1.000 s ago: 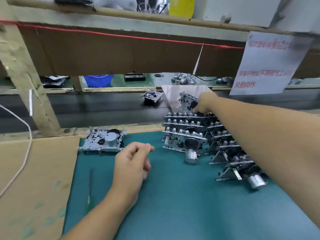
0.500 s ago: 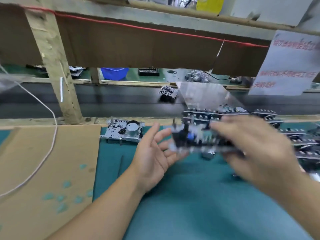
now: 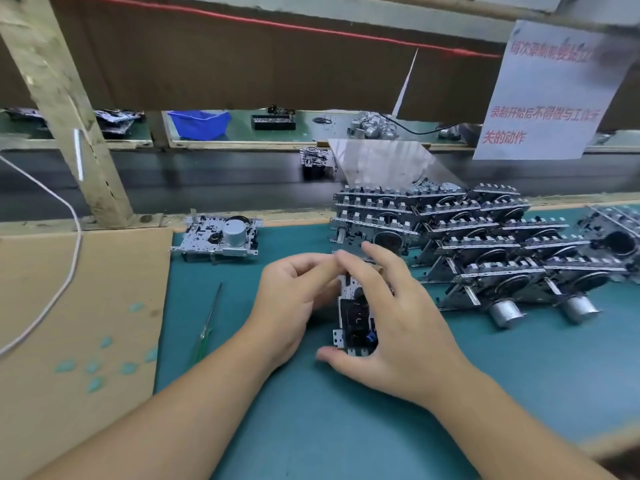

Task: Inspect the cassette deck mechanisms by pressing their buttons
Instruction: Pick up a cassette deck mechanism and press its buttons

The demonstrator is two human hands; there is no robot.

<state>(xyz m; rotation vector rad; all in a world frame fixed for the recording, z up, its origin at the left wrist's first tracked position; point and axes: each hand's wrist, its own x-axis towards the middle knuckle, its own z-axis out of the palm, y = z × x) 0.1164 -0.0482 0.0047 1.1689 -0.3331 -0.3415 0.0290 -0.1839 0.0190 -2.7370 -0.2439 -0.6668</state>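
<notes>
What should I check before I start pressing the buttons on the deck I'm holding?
1. Deck held by both hands: ok. The left hand grips its left side, the right hand wraps its right side, thumb under the near end.
2. Buttons visible and reachable: cannot tell, the fingers cover the far end.
3. Deck clear of the stack: ok, it sits nearer than the stacked decks, apart from them.
4. Screwdriver out of the way: ok, it lies on the mat left of the left wrist.
5. Lone deck kept separate: ok, it rests at the mat's far left corner.
</notes>
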